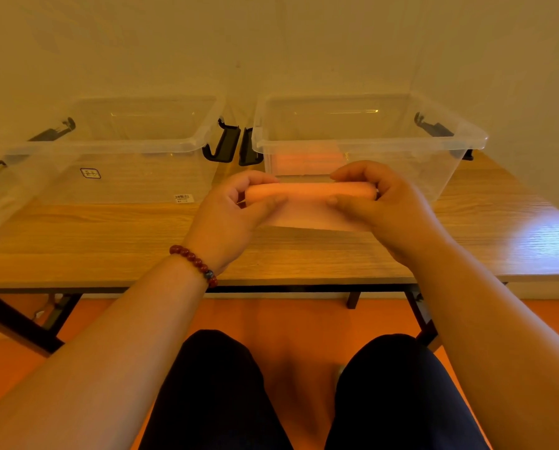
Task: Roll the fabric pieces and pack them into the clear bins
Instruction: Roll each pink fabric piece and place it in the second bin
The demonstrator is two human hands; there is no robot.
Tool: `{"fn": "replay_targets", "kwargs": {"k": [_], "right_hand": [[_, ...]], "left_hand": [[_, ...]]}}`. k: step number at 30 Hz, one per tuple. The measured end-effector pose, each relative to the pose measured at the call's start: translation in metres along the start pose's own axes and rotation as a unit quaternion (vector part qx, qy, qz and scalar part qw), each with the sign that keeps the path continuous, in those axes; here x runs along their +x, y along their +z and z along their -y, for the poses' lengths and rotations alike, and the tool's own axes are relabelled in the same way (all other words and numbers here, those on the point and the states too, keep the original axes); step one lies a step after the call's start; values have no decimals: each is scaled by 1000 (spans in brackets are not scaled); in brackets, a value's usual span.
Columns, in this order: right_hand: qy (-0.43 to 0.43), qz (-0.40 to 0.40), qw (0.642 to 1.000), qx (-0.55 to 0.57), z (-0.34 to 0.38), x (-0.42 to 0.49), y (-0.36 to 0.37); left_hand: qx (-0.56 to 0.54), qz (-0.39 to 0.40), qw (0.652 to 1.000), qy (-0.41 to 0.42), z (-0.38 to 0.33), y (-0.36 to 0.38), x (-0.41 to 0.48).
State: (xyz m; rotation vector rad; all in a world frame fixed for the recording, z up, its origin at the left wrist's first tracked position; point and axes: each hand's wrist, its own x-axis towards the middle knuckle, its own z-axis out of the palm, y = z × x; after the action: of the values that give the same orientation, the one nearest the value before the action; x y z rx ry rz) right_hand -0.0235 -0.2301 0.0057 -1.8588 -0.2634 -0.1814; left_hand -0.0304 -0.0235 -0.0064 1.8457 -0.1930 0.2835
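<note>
A pale pink fabric piece (pixel 309 193) lies on the wooden table (pixel 109 241), partly rolled into a tube with a flat tail toward me. My left hand (pixel 229 219) grips the roll's left end, fingers curled over it and thumb on the tail. My right hand (pixel 378 206) grips the right end the same way. Two clear bins stand behind. The right bin (pixel 427 164) holds rolled pink fabric (pixel 307 160) at its near left. The left bin (pixel 148 147) looks empty.
Black latch handles (pixel 229 141) hang between the bins and at their outer ends. A plain wall rises right behind the bins. The table's front edge runs below my wrists, with my knees and an orange floor beneath.
</note>
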Motion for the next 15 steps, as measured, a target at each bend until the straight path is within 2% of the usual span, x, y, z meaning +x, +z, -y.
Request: {"fn": "replay_targets", "kwargs": {"k": [4,9,12,15], "right_hand": [[-15,11,999,-43,0,1,-1],[-37,14,993,-114,-2,4,0],[-47,27,985,-164,-7,4,2],[-79,41,969,-230,-8,4,4]], "left_hand": [[29,-1,1000,-2,0,-1,0],[147,39,987,45,-2,-2,-2],[204,44,977,55,0,-1,-1],[214,48,975,47,4,0,1]]}}
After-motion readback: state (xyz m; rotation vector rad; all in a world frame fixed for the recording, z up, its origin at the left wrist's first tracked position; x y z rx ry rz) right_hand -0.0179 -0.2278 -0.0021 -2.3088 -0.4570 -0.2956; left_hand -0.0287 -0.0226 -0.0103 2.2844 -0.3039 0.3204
